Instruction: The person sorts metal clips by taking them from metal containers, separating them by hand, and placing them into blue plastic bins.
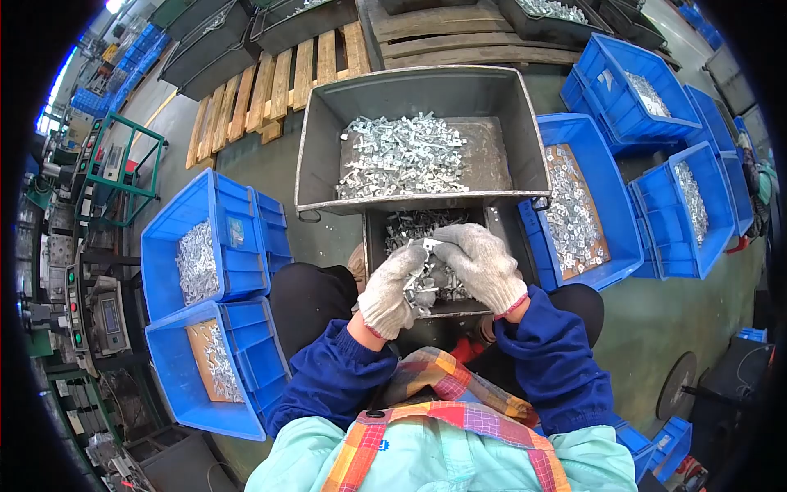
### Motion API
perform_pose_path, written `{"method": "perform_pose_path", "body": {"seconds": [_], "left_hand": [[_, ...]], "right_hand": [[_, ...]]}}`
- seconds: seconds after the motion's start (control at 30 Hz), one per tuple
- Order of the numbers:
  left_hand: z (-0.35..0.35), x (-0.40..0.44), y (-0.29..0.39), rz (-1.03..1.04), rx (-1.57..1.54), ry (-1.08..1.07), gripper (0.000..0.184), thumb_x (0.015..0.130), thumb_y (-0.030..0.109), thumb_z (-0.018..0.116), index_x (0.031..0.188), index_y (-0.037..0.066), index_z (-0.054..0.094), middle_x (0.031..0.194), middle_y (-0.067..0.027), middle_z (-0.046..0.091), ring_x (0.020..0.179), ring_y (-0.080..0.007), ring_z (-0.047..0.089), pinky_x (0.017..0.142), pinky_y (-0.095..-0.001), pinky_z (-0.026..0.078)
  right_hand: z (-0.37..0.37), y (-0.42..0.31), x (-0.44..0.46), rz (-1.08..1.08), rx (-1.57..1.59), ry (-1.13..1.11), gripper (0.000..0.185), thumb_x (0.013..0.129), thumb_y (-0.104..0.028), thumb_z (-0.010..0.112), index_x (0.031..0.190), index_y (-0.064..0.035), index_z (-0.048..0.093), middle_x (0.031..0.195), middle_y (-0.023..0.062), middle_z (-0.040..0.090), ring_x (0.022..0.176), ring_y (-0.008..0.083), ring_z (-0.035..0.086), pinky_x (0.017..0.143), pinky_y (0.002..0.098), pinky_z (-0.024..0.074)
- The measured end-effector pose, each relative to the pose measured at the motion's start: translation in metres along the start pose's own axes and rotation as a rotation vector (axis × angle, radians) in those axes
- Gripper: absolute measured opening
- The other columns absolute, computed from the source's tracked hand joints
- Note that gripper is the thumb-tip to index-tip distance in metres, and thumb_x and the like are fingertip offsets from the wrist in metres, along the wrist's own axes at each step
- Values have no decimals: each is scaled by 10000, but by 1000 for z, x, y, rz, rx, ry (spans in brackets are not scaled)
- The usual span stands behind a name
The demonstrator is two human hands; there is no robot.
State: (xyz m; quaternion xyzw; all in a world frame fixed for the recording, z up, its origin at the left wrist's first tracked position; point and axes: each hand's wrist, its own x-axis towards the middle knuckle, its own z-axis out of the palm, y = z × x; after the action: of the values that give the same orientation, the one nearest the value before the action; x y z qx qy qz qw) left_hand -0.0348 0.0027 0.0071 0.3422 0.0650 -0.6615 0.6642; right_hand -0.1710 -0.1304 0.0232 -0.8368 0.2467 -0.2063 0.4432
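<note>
Both my hands wear off-white knit gloves and meet above a lower metal bin [374, 238]. My left hand [392, 289] is closed around several small silvery metal parts [423, 297], which show below its fingers. Close against it, my right hand [485, 261] has its fingers bent together at a small metal piece [430, 243] between the two hands. The fingertips partly hide that piece. More metal parts lie in the lower bin under the hands. Just beyond stands a larger grey metal bin [324, 135] with a heap of small bright metal parts [406, 156].
Blue crates with metal parts stand at the left [246, 238] and right [619, 221]. Wooden pallets [287, 74] lie at the back under dark metal bins [303, 31]. Machinery [106, 316] lines the far left. A round disc [676, 385] stands at the lower right.
</note>
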Motion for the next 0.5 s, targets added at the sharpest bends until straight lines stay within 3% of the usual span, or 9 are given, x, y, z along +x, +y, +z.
{"method": "perform_pose_path", "body": {"seconds": [0.13,0.23,0.33,0.43,0.5], "left_hand": [[-2,2,-1,-22,-34,-57,283,1012,248,614,1196,33,600,951,-100,674,676,-180,666,445,-255,523],[-3,2,-2,0,42,-57,289,1005,241,623,1205,34,598,954,-96,673,700,-182,684,472,-261,553],[-6,3,-4,21,94,-78,307,994,240,636,1211,27,597,955,-104,681,700,-182,689,474,-263,566],[-5,3,-3,7,134,-102,332,985,242,648,1222,17,596,967,-119,692,705,-183,697,473,-266,569],[0,-1,-1,3,153,-108,341,987,244,645,1230,10,595,965,-125,699,705,-183,704,474,-267,571]], "right_hand": [[2,0,-1,157,66,26,280,938,-204,672,1118,5,720,1094,171,717,1047,309,679,920,384,529],[3,0,-2,148,98,51,289,931,-213,683,1113,7,721,1076,165,719,1038,291,680,913,376,529],[2,-2,-1,215,124,2,287,937,-206,680,1116,15,709,1019,139,720,955,244,686,865,349,538],[2,5,1,549,636,-108,274,942,-185,671,1118,24,691,970,102,708,863,184,667,788,318,538],[3,13,1,631,814,-169,256,936,-207,655,1081,-3,712,997,119,717,926,262,669,835,364,524]]}}
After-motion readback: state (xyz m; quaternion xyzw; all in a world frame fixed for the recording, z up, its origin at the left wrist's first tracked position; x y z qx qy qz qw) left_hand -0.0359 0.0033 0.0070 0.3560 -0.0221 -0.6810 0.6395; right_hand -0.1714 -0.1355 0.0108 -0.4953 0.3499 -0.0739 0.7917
